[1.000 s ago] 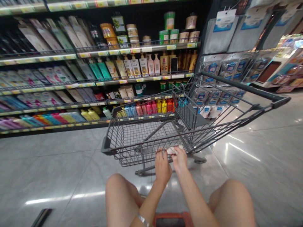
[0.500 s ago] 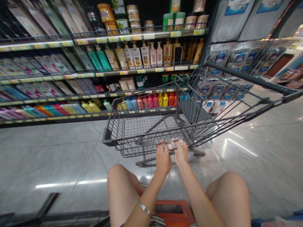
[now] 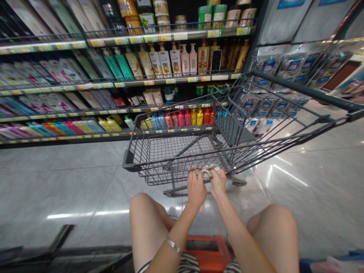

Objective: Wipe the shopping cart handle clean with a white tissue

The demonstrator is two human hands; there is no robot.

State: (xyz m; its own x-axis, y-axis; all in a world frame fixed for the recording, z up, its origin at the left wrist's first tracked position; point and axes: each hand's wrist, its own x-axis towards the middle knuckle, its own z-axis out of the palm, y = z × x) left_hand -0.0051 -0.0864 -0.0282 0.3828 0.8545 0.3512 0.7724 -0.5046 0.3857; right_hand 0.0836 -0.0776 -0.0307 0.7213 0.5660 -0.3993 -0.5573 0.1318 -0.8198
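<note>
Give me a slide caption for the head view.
Right hand holds pale cloth, left hand alongside, at a shopping cart before stocked shelves.

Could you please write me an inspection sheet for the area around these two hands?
Surface: glossy grey tiled floor, reflecting bright light strips.
Work items: a pale, crumpled cloth or tissue and a dark wire shopping cart, standing crosswise in front of the person.
Clutter: a dark bar-like item at lower left and a blue item at lower right, both cut off; an orange object between the legs.
Hands: right hand grips the cloth; left hand is beside it, near the cart's side, contact unclear.
Cables: nothing seen.
Surroundings: shelves of bottles and jars, with hanging packs to their right.
</note>
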